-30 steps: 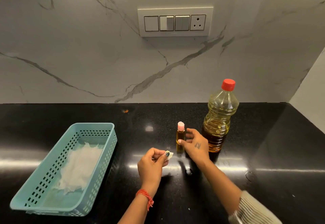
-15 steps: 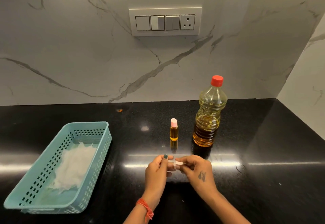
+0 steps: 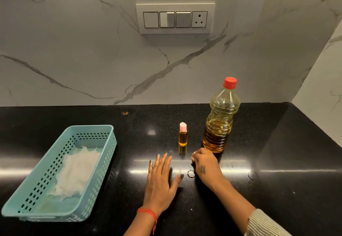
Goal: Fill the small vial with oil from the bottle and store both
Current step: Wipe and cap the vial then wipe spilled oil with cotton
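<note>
The small vial (image 3: pixel 182 135), filled with amber oil and closed with a pink cap, stands upright on the black counter. To its right stands the oil bottle (image 3: pixel 220 122) with its red cap on, partly full. My left hand (image 3: pixel 161 176) lies flat on the counter in front of the vial, fingers spread, holding nothing. My right hand (image 3: pixel 205 165) rests just in front of the bottle's base, its fingers curled around a small white piece (image 3: pixel 193 154) that shows at the fingertips. Neither hand touches the vial or the bottle.
A teal perforated basket (image 3: pixel 109 143) sits at the left with white tissue (image 3: pixel 77 171) in its bottom. A small ring-shaped mark or object (image 3: pixel 190 173) lies between my hands. The marble wall with a switch panel (image 3: pixel 175 19) stands behind; a side wall closes off the right.
My right hand let go of the vial. Both hands met over the small white piece; now the left lies flat and open and the right holds the piece near the bottle.
</note>
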Available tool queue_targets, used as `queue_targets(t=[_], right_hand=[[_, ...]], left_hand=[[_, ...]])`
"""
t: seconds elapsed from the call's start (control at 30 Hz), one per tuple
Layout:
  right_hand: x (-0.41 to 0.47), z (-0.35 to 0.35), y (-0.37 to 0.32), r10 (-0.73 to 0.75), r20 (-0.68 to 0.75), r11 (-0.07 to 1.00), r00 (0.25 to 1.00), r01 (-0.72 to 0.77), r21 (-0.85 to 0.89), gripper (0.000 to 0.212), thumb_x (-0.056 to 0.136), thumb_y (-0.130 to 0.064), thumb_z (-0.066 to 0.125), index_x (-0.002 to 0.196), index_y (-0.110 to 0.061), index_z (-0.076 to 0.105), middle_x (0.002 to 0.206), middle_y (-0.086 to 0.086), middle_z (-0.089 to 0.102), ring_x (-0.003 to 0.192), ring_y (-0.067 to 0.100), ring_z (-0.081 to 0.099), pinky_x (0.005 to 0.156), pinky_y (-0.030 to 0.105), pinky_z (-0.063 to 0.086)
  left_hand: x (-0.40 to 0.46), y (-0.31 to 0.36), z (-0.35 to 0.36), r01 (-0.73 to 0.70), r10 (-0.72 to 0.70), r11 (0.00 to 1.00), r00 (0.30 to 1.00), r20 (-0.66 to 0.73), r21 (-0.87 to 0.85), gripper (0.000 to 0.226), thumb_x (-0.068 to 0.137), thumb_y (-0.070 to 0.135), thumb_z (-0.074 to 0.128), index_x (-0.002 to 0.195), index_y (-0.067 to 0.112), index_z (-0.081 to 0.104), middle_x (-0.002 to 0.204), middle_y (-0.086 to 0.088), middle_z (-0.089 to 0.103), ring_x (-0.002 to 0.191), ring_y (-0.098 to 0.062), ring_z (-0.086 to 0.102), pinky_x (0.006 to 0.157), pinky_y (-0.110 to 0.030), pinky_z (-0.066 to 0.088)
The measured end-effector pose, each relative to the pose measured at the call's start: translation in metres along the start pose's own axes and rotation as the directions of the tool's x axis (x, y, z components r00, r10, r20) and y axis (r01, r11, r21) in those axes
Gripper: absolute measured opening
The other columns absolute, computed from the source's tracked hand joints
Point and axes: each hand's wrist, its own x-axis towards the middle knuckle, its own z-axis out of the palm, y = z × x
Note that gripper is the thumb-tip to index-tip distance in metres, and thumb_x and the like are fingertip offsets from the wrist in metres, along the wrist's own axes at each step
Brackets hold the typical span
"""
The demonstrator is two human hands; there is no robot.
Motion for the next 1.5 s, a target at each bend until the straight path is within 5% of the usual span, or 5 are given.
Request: queue_targets(t=[0.5, 0.7, 1.0, 1.27, 1.5], right_hand=[[0.012, 0.008, -0.023, -0.169, 0.07, 0.985, 0.983, 0.17, -0.01, 0.036, 0.085, -0.002, 0.052, 0.116, -0.017, 0.064, 0.105, 0.006, 0.069, 0.1, 0.024, 0.056, 0.08, 0.026, 0.04], [-0.031, -0.002, -0.001, -0.303, 0.131, 0.952, 0.944, 0.294, 0.084, 0.025, 0.071, -0.007, 0.074, 0.09, -0.024, 0.075, 0.067, -0.006, 0.068, 0.065, 0.013, 0.056, 0.058, 0.008, 0.028], [0.001, 0.009, -0.02, -0.185, 0.118, 0.98, 0.976, 0.191, -0.047, 0.044, 0.083, 0.007, 0.05, 0.12, -0.014, 0.061, 0.115, 0.009, 0.063, 0.11, 0.028, 0.051, 0.089, 0.03, 0.039], [-0.034, -0.006, 0.019, -0.161, 0.023, 0.986, 0.987, 0.162, -0.043, 0.043, 0.078, 0.01, 0.054, 0.109, -0.016, 0.068, 0.1, 0.005, 0.067, 0.095, 0.026, 0.056, 0.075, 0.024, 0.038], [-0.022, 0.006, -0.016, -0.251, 0.15, 0.961, 0.956, 0.264, -0.078, 0.036, 0.087, -0.003, 0.054, 0.121, -0.014, 0.06, 0.114, 0.008, 0.062, 0.109, 0.025, 0.052, 0.09, 0.03, 0.041]], left_hand=[[0.002, 0.005, 0.0, 0.024, -0.024, 0.999, 1.0, 0.013, 0.041, 0.072, 0.08, 0.05, -0.007, 0.145, 0.026, 0.013, 0.155, 0.007, 0.013, 0.136, -0.002, -0.009, 0.113, -0.025, -0.012], [0.002, 0.002, 0.002, 0.043, -0.042, 0.999, 0.999, -0.015, 0.026, 0.074, 0.079, 0.048, -0.009, 0.145, 0.025, 0.015, 0.155, 0.007, 0.015, 0.137, -0.002, -0.007, 0.113, -0.023, -0.01], [0.001, 0.004, 0.002, 0.032, -0.032, 0.999, 0.999, -0.022, -0.008, 0.076, 0.08, 0.049, -0.007, 0.144, 0.021, 0.023, 0.153, 0.003, 0.022, 0.143, -0.011, 0.008, 0.114, -0.023, -0.007], [0.002, 0.004, 0.001, 0.046, -0.045, 0.999, 0.999, -0.017, 0.006, 0.046, 0.099, 0.032, 0.017, 0.144, 0.022, 0.019, 0.154, 0.005, 0.02, 0.144, -0.01, 0.006, 0.116, -0.024, -0.006], [0.001, 0.002, 0.004, 0.014, -0.013, 0.999, 1.0, -0.021, 0.035, 0.075, 0.08, 0.047, -0.007, 0.143, 0.022, 0.025, 0.153, 0.004, 0.024, 0.143, -0.011, 0.01, 0.114, -0.023, -0.006]])
